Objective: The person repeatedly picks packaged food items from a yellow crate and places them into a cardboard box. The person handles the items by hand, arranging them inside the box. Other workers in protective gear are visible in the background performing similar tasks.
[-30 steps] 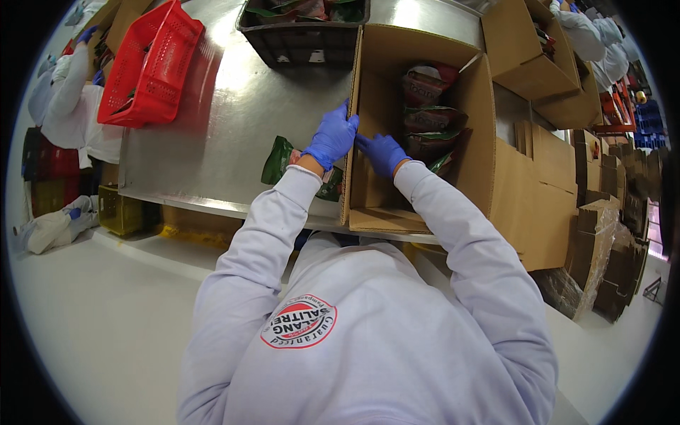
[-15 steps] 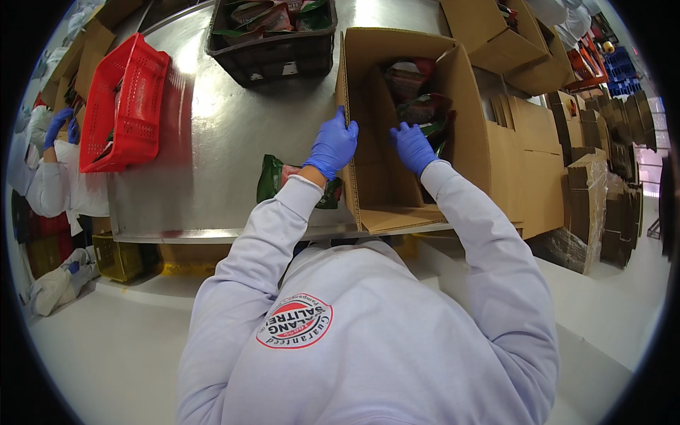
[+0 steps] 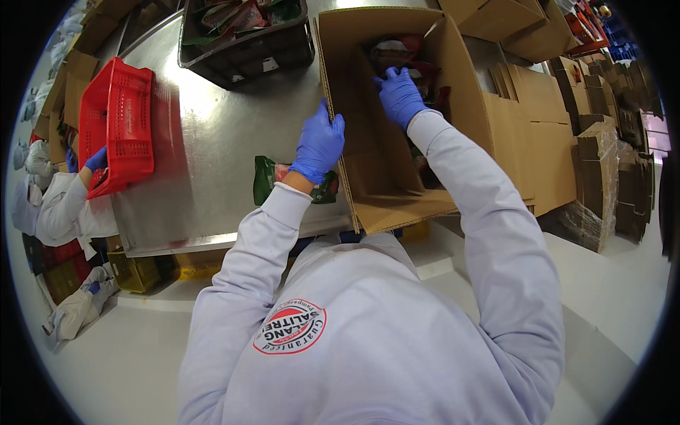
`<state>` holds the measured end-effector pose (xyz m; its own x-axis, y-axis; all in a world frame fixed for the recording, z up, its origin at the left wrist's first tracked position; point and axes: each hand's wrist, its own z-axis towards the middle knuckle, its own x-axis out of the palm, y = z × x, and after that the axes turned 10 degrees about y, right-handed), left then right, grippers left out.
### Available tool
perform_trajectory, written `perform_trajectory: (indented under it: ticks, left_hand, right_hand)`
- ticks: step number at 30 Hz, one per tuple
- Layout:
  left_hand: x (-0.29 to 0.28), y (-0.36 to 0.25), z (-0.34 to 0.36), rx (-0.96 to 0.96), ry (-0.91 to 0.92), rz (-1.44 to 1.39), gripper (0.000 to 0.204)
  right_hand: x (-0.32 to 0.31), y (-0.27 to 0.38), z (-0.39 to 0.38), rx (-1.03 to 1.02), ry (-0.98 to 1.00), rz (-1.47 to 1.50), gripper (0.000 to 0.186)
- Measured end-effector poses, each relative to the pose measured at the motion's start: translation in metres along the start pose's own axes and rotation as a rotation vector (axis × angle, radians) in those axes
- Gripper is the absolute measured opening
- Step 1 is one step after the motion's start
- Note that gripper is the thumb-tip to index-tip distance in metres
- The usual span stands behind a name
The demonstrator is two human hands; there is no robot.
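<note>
one open cardboard box (image 3: 382, 163) stands on the steel tabletop (image 3: 212, 163) right in front of us, with dark red packets (image 3: 397, 53) packed at its far end. our right hand (image 3: 399, 95), in a blue glove, is reached down inside the box, fingers spread and resting on those packets; we cannot tell whether it grips any. our left hand (image 3: 319, 145), also gloved, is closed over the box's left wall, fingers wrapped on the edge. both arms run forward from the lower edge, the right one stretched further. compared with a second ago, the right hand has gone deeper toward the far end, and the left has stayed on the wall. just left of the box, partly under our left wrist, lies a green packet (image 3: 273, 177). farther off sit a dark crate (image 3: 244, 42) of packets and a red crate (image 3: 117, 124), which another person's gloved hand (image 3: 95, 159) holds.
</note>
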<state>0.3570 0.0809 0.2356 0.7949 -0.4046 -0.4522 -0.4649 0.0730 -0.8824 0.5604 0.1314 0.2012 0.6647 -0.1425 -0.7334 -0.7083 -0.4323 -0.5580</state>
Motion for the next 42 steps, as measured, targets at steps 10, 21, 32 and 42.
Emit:
perform_trajectory:
  ticks: [10, 21, 32, 42]
  left_hand:
    - [0.004, 0.015, 0.002, -0.032, -0.054, 0.072, 0.050]
    - [-0.021, 0.002, 0.000, -0.159, 0.245, -0.293, 0.083]
    - [-0.039, 0.374, -0.105, -0.755, 0.186, 0.368, 0.047]
    - [-0.013, 0.381, -0.126, -0.744, -0.112, 0.335, 0.044]
  right_hand:
    - [0.022, -0.010, 0.003, 0.092, 0.048, 0.256, 0.035]
    - [0.009, -0.011, 0.002, 0.125, 0.165, 0.258, 0.028]
    - [0.027, -0.019, 0.015, 0.126, -0.018, 0.371, 0.025]
    - [0.039, -0.028, 0.008, 0.019, -0.077, 0.432, 0.026]
